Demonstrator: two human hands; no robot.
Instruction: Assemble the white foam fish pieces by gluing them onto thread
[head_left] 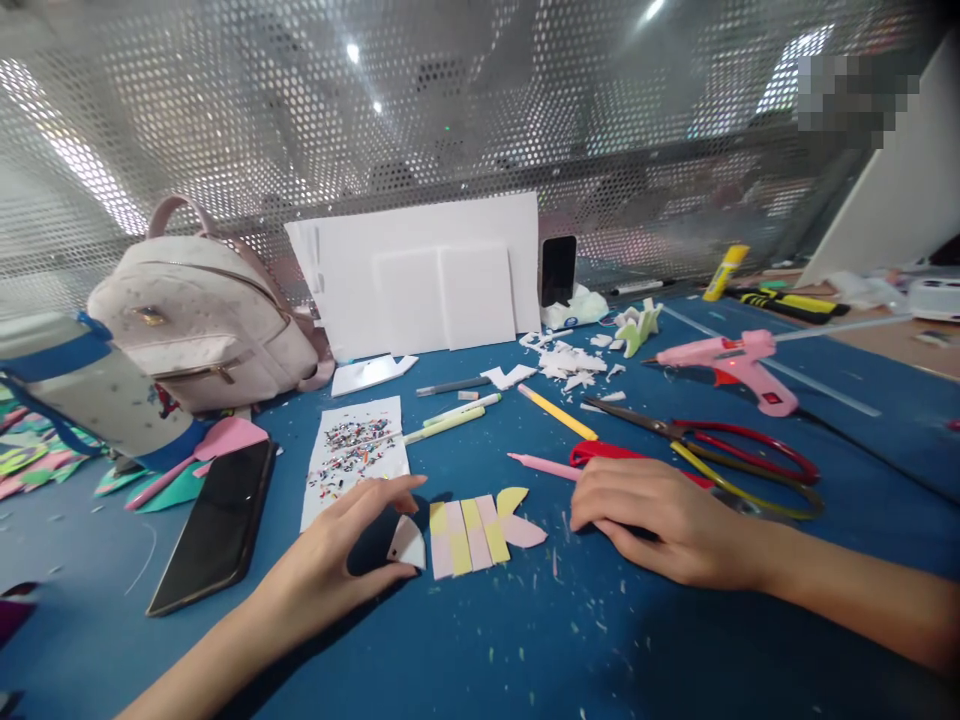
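Head view: the two bare hands are well apart over a blue tabletop [450,660]. The left hand [334,540] has its thumb and forefinger spread around a small white fan-shaped piece with a dark dot [408,545]; the thumb lies at the lower edge, probably to steady or align it, while the forefinger stands clear above. Just to its right, a flat panel of pale yellow and pink strips [470,537] lies with its stripes upright. Beside the panel's far end, a yellow rounded petal [512,499] and a pink pointed petal [525,532] fan outward, presumably so the outline can be judged flat. The right hand [660,515] rests palm down, fingers loosely curled, near a pink slender pen [544,466]; whether anything lies beneath the palm cannot be told. Large scissors with red and yellow handles [679,430] and a pink glue gun [724,352] lie beyond it, seemingly parked within reach but off the pieces.
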